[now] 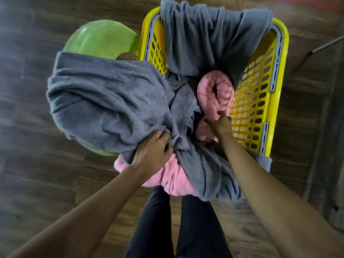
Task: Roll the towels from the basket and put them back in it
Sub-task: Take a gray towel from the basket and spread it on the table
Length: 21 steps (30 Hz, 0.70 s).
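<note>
Head view looks straight down into a yellow perforated plastic basket [279, 86], with dark wooden plank floor [28, 112] around it. The left hand [152, 148] bunches a fold of a large grey terry towel [104, 101] that spills from the basket over a green plastic stool [100, 38], its fingers [164, 143] clenched on the cloth. The right hand [220, 124] reaches inside, index finger laid on a rolled pink towel [216, 94] standing beside the right wall; whether it grasps the roll cannot be told. A loose pink towel [171, 175] hangs over the near rim.
</note>
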{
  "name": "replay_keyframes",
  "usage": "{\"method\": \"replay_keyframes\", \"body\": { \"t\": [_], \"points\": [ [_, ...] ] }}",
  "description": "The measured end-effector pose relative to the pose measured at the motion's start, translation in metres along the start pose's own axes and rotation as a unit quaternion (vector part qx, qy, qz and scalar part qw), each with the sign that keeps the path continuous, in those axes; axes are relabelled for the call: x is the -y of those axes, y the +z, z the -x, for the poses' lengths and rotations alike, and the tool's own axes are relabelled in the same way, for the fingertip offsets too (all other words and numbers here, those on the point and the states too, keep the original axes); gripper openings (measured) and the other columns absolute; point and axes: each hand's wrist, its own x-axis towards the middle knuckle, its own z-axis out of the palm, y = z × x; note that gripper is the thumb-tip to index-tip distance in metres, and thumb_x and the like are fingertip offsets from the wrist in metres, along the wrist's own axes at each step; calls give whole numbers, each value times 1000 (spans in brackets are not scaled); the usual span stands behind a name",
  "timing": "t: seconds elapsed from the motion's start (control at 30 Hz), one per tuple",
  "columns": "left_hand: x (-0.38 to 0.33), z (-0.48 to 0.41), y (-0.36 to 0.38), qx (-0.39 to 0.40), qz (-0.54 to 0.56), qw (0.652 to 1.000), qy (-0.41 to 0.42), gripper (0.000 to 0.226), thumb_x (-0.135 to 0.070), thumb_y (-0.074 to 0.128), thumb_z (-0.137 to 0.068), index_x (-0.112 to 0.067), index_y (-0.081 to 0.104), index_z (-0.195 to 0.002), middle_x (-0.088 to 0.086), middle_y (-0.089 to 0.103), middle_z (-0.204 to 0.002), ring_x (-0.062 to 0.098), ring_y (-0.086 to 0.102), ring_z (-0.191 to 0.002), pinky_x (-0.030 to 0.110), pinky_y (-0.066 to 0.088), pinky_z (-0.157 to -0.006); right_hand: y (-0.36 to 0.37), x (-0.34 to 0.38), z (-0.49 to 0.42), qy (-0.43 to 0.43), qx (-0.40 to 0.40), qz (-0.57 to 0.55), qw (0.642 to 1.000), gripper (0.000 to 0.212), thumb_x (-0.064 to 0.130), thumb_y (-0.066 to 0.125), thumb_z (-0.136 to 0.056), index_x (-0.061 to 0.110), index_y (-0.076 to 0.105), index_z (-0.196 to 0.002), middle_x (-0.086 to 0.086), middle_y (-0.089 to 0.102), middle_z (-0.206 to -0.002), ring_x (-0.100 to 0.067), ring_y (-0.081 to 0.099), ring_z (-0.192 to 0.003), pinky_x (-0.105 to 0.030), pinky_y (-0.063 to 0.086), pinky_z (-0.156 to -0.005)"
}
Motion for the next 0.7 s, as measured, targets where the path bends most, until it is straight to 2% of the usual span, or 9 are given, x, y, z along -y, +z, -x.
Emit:
{"method": "replay_keyframes", "body": {
  "t": [0.1, 0.17, 0.23, 0.3, 0.4, 0.47, 0.53, 0.6, 0.7],
  "points": [
    [-9, 19, -19, -18, 35, 999, -17, 35, -24, 57, -90, -7, 62, -120, 12, 61, -122, 33, 58, -114, 40, 49, -91, -12, 10, 65, -68, 75, -37, 994, 37, 8, 68, -85, 7, 62, -121, -11, 66, -100, -27, 64, -97, -19, 49, -77],
    [-16, 35, -33, -33, 43, 998, -13, 33, -20, 62, -89, -3, 62, -116, 15, 61, -118, 35, 58, -109, 38, 44, -87, -12, 15, 106, -146, 124, -32, 981, 34, 3, 68, -82, 12, 66, -115, -5, 66, -99, -26, 65, -99, -32, 51, -91],
    [-21, 52, -47, -47, 58, 997, -15, 29, -20, 61, -90, -3, 62, -113, 14, 61, -111, 33, 58, -102, 34, 39, -81, -11, 23, 147, -223, 174, -13, 959, 38, 3, 70, -80, 14, 66, -116, -2, 65, -107, -20, 63, -104, -34, 48, -98],
    [-21, 67, -59, -56, 78, 995, -29, 25, -22, 58, -92, -8, 64, -111, 11, 60, -106, 31, 59, -96, 37, 43, -79, -6, 28, 177, -292, 185, 22, 938, 42, 10, 69, -79, 15, 63, -120, -2, 61, -116, -18, 57, -111, -28, 42, -101],
    [-12, 92, -73, -92, 127, 987, -18, 27, -21, 50, -92, -11, 69, -108, 8, 61, -98, 29, 62, -89, 41, 51, -80, 0, 35, 197, -378, 127, 114, 910, 41, 40, 61, -76, 20, 65, -111, -6, 53, -127, -25, 46, -124, -37, 36, -104],
    [-8, 110, -83, -123, 146, 982, 5, 27, -17, 49, -94, -10, 69, -110, 6, 65, -101, 24, 63, -93, 35, 49, -84, -4, 46, 199, -393, 133, 109, 903, 32, 46, 58, -76, 20, 66, -93, -6, 57, -124, -23, 48, -123, -39, 36, -102],
    [-5, 124, -96, -156, 170, 973, 23, 24, -13, 50, -96, -10, 69, -112, 2, 68, -106, 14, 63, -96, 24, 47, -86, -12, 60, 204, -385, 176, 83, 902, 18, 35, 62, -81, 18, 60, -83, -1, 65, -102, -18, 57, -102, -37, 43, -90],
    [-4, 135, -110, -195, 199, 960, 23, 23, -8, 52, -96, -11, 69, -111, -1, 69, -108, 6, 62, -98, 15, 45, -87, -16, 69, 207, -360, 225, 69, 903, 9, 24, 65, -86, 19, 58, -92, 5, 64, -92, -11, 58, -90, -27, 43, -82],
    [-3, 144, -133, -234, 241, 942, 18, 22, -5, 55, -95, -11, 71, -109, -6, 70, -107, -7, 59, -99, 6, 40, -86, -16, 75, 209, -371, 270, 100, 883, 32, 19, 71, -85, 20, 60, -115, 8, 63, -109, -4, 57, -101, -15, 42, -87]
  ]
}}
